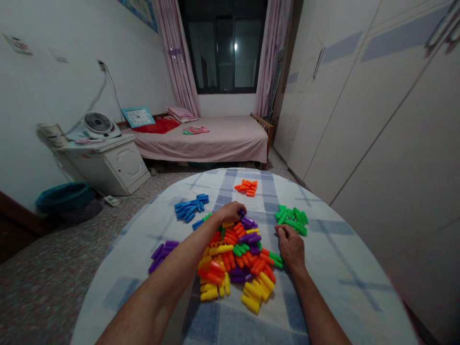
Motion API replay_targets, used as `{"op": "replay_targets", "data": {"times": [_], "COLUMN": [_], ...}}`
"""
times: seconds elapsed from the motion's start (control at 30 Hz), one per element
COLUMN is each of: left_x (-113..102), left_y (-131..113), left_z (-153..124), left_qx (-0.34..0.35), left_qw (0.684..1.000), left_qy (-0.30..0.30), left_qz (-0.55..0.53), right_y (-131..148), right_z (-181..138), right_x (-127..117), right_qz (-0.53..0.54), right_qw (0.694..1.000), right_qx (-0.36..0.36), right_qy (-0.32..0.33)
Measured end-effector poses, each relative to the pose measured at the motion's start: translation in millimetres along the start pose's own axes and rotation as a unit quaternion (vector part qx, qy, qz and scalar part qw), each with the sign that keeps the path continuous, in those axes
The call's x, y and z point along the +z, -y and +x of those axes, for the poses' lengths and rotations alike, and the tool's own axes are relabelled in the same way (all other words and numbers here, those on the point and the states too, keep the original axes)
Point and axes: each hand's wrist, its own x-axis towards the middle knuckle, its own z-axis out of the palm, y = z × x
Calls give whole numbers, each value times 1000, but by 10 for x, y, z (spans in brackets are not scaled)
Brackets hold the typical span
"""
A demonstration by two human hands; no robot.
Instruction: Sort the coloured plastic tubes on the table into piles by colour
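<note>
"How laid out on the bench (345, 282)?"

"Mixed heap (244, 261) central, within reach; blue pile (190, 208), green pile (295, 225), purple pile (168, 247) and orange pile (247, 188) around it — apparently spaced to keep colours apart."

"And held?"

"Left hand (230, 212) narrow at a purple piece (242, 212), right hand (292, 247) curled beside the green pile — actual grip impossible to tell."
</note>
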Motion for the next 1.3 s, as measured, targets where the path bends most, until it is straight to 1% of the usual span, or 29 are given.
{"op": "replay_targets", "data": {"times": [0.07,0.13,0.2,0.27,0.33,0.4,0.43,0.5,0.57,0.63,0.77,0.83,0.9,0.97,1.03,1.1,1.2,1.3], "left_x": [7,-30,-109,-208,-295,-346,-355,-343,-310,-277,-265,-281,-293,-284,-243,-165,-7,126], "left_y": [-18,-16,24,110,237,380,447,557,626,658,670,679,706,756,817,870,907,913], "left_z": [-8,-59,-192,-423,-733,-1066,-1224,-1498,-1707,-1860,-2047,-2099,-2140,-2183,-2237,-2289,-2332,-2314], "left_qx": [-4,-10,-19,-33,-55,-86,-104,-135,-161,-184,-208,-207,-209,-213,-209,-200,-197,-189], "left_qw": [999,996,991,978,936,887,869,846,838,835,822,825,841,868,897,915,919,915], "left_qy": [-33,-72,-112,-160,-215,-247,-261,-287,-303,-301,-287,-288,-292,-307,-323,-319,-311,-333], "left_qz": [-21,-47,-72,-133,-273,-379,-407,-429,-424,-422,-446,-440,-405,-326,-219,-147,-144,-129], "right_y": [-6,-9,-7,1,14,28,35,49,63,74,76,66,56,51,52,56,60,55], "right_z": [1,1,-1,-3,-6,-9,-11,-16,-20,-22,-8,5,14,16,11,5,2,3], "right_x": [2,2,0,-3,-8,-15,-19,-27,-35,-44,-54,-53,-50,-49,-49,-50,-48,-45], "right_qz": [3,3,1,-1,-4,-11,-15,-21,-22,-23,-34,-39,-39,-35,-33,-32,-30,-28], "right_qw": [1000,1000,1000,1000,1000,1000,1000,1000,1000,1000,999,999,999,999,999,999,1000,1000], "right_qx": [0,-1,-2,-2,-1,0,1,0,-3,-7,2,11,15,12,6,2,1,0], "right_qy": [0,-3,-4,-2,0,-1,-1,-4,-7,-9,-3,-2,-2,-3,-3,-4,-8,-10]}}
